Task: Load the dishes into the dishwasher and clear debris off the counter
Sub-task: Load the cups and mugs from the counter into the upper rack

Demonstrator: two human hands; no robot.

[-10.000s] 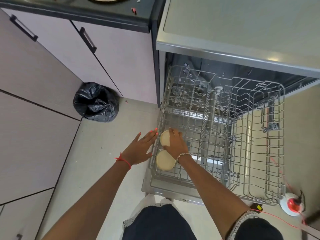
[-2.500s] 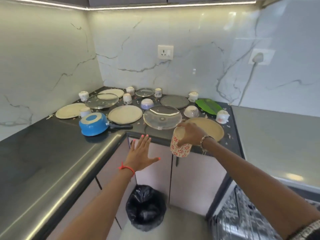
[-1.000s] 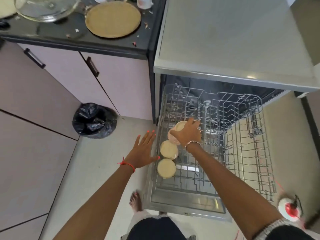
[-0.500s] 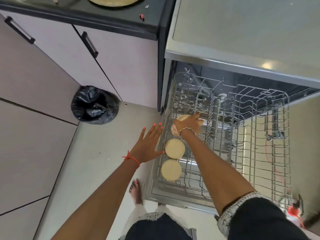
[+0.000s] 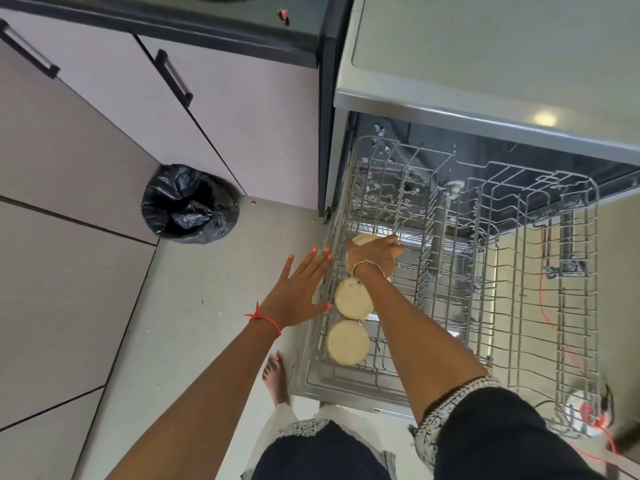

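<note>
Loading step: R hand grips a cup low in the rack, at 12 o'clock of two seated cups, while L hand is flat, spread and empty at rack's 9 o'clock; next prob. seat cup btwn tines & let go.

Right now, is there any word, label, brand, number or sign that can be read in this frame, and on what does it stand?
None: no lettering shows on the dishwasher, its rack, the two racked cups, the cup in the right hand, the cabinet doors or the black bin bag.
</note>
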